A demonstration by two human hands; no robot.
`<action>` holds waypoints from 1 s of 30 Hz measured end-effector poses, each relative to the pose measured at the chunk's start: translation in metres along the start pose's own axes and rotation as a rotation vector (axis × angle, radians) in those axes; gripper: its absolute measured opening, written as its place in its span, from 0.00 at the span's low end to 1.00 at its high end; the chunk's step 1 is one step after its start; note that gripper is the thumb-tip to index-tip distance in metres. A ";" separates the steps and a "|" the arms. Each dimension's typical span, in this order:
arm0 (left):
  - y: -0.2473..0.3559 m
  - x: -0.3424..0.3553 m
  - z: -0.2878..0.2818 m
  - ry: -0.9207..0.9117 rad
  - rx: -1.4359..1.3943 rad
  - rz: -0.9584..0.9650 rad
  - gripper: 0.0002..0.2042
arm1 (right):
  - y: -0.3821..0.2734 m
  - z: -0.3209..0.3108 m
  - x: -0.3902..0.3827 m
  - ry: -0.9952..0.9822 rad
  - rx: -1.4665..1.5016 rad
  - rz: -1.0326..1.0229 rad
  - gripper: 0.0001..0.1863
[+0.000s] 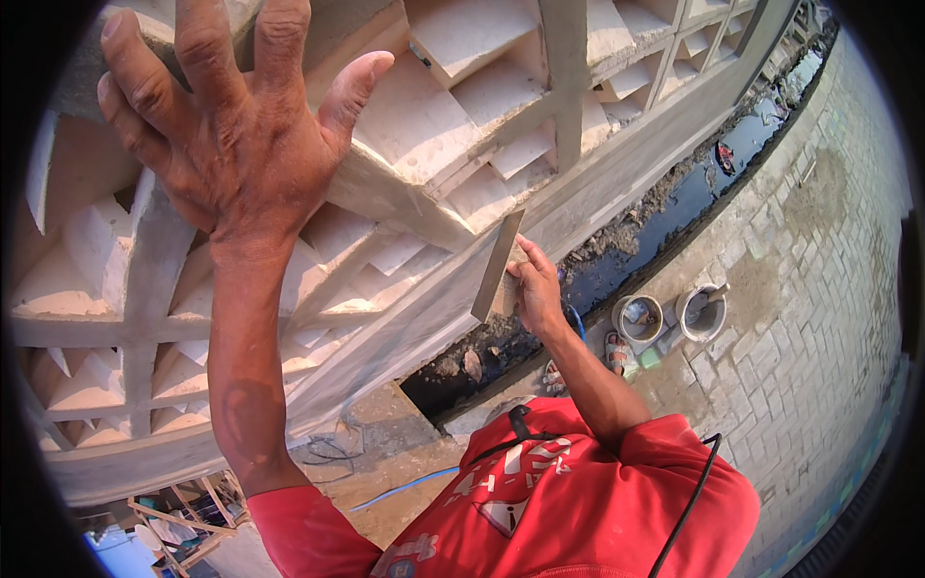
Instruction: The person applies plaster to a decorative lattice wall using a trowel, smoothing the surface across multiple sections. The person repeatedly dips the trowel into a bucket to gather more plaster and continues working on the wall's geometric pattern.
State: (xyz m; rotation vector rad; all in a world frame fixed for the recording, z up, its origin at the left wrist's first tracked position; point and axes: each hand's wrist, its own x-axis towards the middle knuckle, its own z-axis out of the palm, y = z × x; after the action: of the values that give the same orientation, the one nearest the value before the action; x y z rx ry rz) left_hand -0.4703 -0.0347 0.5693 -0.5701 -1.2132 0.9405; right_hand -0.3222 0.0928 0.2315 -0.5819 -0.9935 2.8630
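- Right hand — fingers pinch the near side of a flat board; thumb and fingertips meet at its right edge, the other fingers curl in behind.
- Board is left of those fingertips, between the right hand and the block wall, in front of the smooth lower band; contact with the wall can't be told.
- Board looks long, narrow, straight-edged, grey-brown; stands tilted, top end leaning right. A paler tan part shows on its hand side, partly covered by the fingers.
- Left hand — fingers spread wide, thumb out to the right, back of hand facing the camera, some fingertips cut off by the frame. It is over the wall's upper part, well apart from the board; whether it presses on the wall, can't tell.
- Wall: pale blocks set at angles inside grey framing bars, with dark gaps.
- Right of the wall: ditch with dark water, then grey paving.
- Two buckets stand side by side on the paving, near a sandalled foot.
- Wearer: red shirt, black cord across it.
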 end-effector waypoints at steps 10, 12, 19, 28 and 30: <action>0.010 0.006 -0.017 -0.109 -0.132 -0.096 0.33 | -0.005 -0.037 -0.043 -0.316 0.332 0.361 0.26; 0.008 0.003 -0.019 -0.174 -0.096 -0.111 0.33 | -0.003 -0.071 -0.043 -0.253 0.420 0.366 0.22; 0.020 0.008 -0.023 -0.190 -0.335 -0.239 0.31 | -0.029 -0.109 -0.068 -0.283 0.498 0.344 0.19; 0.009 0.012 -0.028 -0.170 -0.569 -0.257 0.29 | -0.030 -0.334 -0.167 0.412 0.115 0.287 0.17; 0.023 0.014 -0.022 -0.170 -0.594 -0.254 0.28 | -0.048 -0.371 -0.205 0.585 0.067 0.251 0.16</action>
State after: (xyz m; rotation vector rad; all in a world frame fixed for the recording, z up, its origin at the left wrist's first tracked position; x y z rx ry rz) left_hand -0.4550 -0.0079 0.5518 -0.7883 -1.6888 0.4076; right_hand 0.0010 0.3127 0.0611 -1.5113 -0.7597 2.6218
